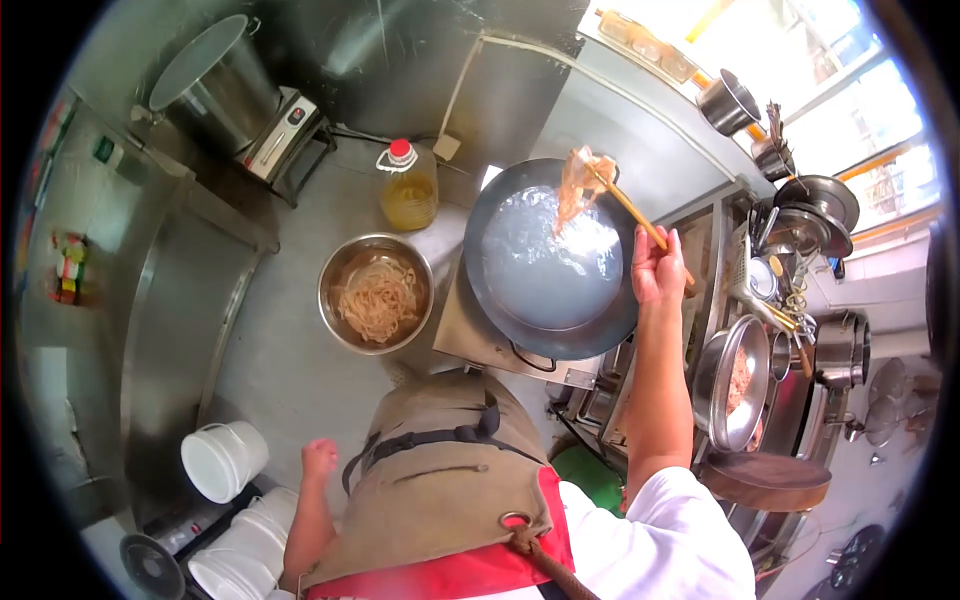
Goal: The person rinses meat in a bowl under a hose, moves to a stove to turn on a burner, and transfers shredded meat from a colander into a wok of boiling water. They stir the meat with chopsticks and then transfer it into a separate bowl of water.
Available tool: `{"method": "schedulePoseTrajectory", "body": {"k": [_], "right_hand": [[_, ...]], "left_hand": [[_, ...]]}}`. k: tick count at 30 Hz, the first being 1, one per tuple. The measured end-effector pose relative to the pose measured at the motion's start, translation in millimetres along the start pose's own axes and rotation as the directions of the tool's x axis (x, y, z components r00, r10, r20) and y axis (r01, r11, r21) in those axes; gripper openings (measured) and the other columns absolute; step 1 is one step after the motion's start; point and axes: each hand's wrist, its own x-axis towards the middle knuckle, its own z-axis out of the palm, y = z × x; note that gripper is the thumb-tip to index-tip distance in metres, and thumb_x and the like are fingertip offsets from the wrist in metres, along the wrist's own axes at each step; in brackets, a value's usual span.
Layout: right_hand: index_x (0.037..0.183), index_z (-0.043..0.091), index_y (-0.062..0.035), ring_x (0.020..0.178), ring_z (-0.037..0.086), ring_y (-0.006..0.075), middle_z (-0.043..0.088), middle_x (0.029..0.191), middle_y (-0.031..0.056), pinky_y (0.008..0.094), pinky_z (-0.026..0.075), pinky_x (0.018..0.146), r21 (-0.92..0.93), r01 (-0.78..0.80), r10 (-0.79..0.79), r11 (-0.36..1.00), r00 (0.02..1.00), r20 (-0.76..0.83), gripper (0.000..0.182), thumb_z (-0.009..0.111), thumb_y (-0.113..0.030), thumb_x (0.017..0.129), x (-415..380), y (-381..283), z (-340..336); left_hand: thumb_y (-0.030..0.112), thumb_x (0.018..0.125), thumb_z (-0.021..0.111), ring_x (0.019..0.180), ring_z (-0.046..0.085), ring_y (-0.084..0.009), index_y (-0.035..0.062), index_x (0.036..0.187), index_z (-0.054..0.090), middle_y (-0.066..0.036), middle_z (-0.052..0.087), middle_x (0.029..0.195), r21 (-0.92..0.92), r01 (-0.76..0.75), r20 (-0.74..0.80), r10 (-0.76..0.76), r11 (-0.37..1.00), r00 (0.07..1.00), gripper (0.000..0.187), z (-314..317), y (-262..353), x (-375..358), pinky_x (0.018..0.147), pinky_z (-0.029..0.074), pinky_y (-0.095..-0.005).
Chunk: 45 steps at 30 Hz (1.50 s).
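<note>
My right hand (pixel 657 266) grips a pair of long wooden chopsticks (pixel 628 205). Pinched at their far end is a clump of pale pinkish-brown strips (pixel 583 180), held above the far rim of a large dark wok (pixel 488 300). Bubbling, steamy water (pixel 545 265) fills much of the wok. To its left, a steel bowl (pixel 328 318) contains more of the same strips (pixel 378 305). My left hand (pixel 320 458) hangs low beside the apron, fingers curled into a fist with nothing showing in it.
Behind the bowl stands a jug of yellow oil (pixel 408 195) with a red cap. A tall steel pot (pixel 215 95) is at the back left. White buckets (pixel 225 462) are at lower left. On the right are a steel basin (pixel 722 385) with minced food and a round wooden board (pixel 765 480).
</note>
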Motion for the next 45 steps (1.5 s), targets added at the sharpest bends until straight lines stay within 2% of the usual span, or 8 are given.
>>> {"method": "schedulePoseTrajectory", "body": {"k": [5, 21, 28, 32, 36, 38, 40, 45], "right_hand": [[0.085, 0.057, 0.0035, 0.078, 0.063, 0.0247, 0.062, 0.078, 0.0097, 0.0422, 0.053, 0.088, 0.041, -0.079, 0.077, 0.996, 0.995, 0.063, 0.028, 0.047, -0.020, 0.097, 1, 5, -15], [0.101, 0.049, -0.0001, 0.088, 0.060, 0.0225, 0.058, 0.096, 0.0104, 0.0383, 0.054, 0.083, -0.321, -0.155, 0.223, 0.934, 0.957, 0.187, 0.025, 0.046, -0.025, 0.098, -88, 173, 80], [0.083, 0.058, 0.0022, 0.072, 0.063, 0.0200, 0.061, 0.075, 0.0120, 0.0310, 0.053, 0.062, -0.786, -0.038, 0.155, 0.617, 0.985, 0.074, 0.032, 0.048, -0.027, 0.094, -45, 357, -18], [0.080, 0.059, 0.0019, 0.053, 0.059, 0.0184, 0.060, 0.063, 0.0099, 0.0308, 0.047, 0.050, -0.940, 0.341, 0.149, -0.012, 0.930, 0.336, 0.036, 0.051, -0.030, 0.093, -19, 425, -57], [0.078, 0.059, 0.0015, 0.057, 0.059, 0.0177, 0.060, 0.064, 0.0092, 0.0319, 0.046, 0.054, -0.891, 0.452, 0.375, -0.048, 0.835, 0.403, 0.033, 0.050, -0.027, 0.094, -65, 370, 8], [0.080, 0.058, 0.0019, 0.064, 0.061, 0.0165, 0.060, 0.072, 0.0097, 0.0309, 0.047, 0.059, -0.655, 0.755, 0.246, 0.045, 0.627, 0.739, 0.030, 0.046, -0.021, 0.096, -76, 306, 11], [0.082, 0.057, 0.0015, 0.069, 0.060, 0.0164, 0.058, 0.077, 0.0105, 0.0302, 0.047, 0.062, -0.555, 0.831, 0.213, 0.022, 0.539, 0.815, 0.027, 0.043, -0.015, 0.097, -90, 211, 26], [0.071, 0.056, -0.0034, 0.077, 0.052, 0.0268, 0.056, 0.072, 0.0100, 0.0389, 0.042, 0.070, -0.749, 0.630, -0.175, -0.205, 0.729, 0.662, 0.028, 0.045, -0.017, 0.094, -23, 35, -57]], "left_hand": [[0.015, 0.082, 0.054, 0.055, 0.052, -0.0101, 0.0044, 0.080, 0.063, -0.002, 0.056, 0.063, -0.468, 0.445, -0.002, -0.505, 0.764, 0.863, 0.013, -12, 68, -16, 0.044, 0.041, -0.0251], [0.016, 0.081, 0.061, 0.050, 0.049, -0.0100, 0.0025, 0.091, 0.063, -0.003, 0.057, 0.066, -0.611, 0.411, -0.013, -0.527, 0.677, 0.850, 0.017, 0, 42, -71, 0.041, 0.037, -0.0242], [0.016, 0.081, 0.060, 0.057, 0.051, -0.0094, 0.0058, 0.090, 0.062, -0.001, 0.057, 0.068, -0.493, 0.345, -0.111, -0.451, 0.799, 0.886, 0.014, 35, -30, -125, 0.045, 0.038, -0.0239], [0.017, 0.080, 0.059, 0.060, 0.053, -0.0096, 0.0076, 0.089, 0.061, 0.000, 0.057, 0.070, -0.559, 0.425, -0.046, -0.538, 0.712, 0.842, 0.013, 29, -40, -148, 0.047, 0.039, -0.0241], [0.018, 0.079, 0.056, 0.060, 0.054, -0.0098, 0.0096, 0.088, 0.061, 0.001, 0.056, 0.069, -0.512, 0.397, -0.047, -0.486, 0.762, 0.873, 0.013, 21, -53, -146, 0.048, 0.040, -0.0236], [0.017, 0.080, 0.055, 0.059, 0.054, -0.0098, 0.0102, 0.089, 0.061, 0.001, 0.056, 0.068, -0.650, 0.617, 0.076, -0.770, 0.444, 0.634, 0.013, -10, 32, -113, 0.047, 0.042, -0.0249], [0.018, 0.081, 0.056, 0.060, 0.055, -0.0106, 0.0102, 0.096, 0.060, 0.000, 0.058, 0.072, -0.516, 0.370, -0.017, -0.441, 0.773, 0.897, 0.018, 24, -61, -107, 0.049, 0.043, -0.0260], [0.019, 0.082, 0.057, 0.065, 0.057, -0.0119, 0.0094, 0.104, 0.059, -0.001, 0.060, 0.078, -0.447, 0.226, -0.031, -0.268, 0.865, 0.963, 0.024, 20, -54, -66, 0.051, 0.045, -0.0269]]}}
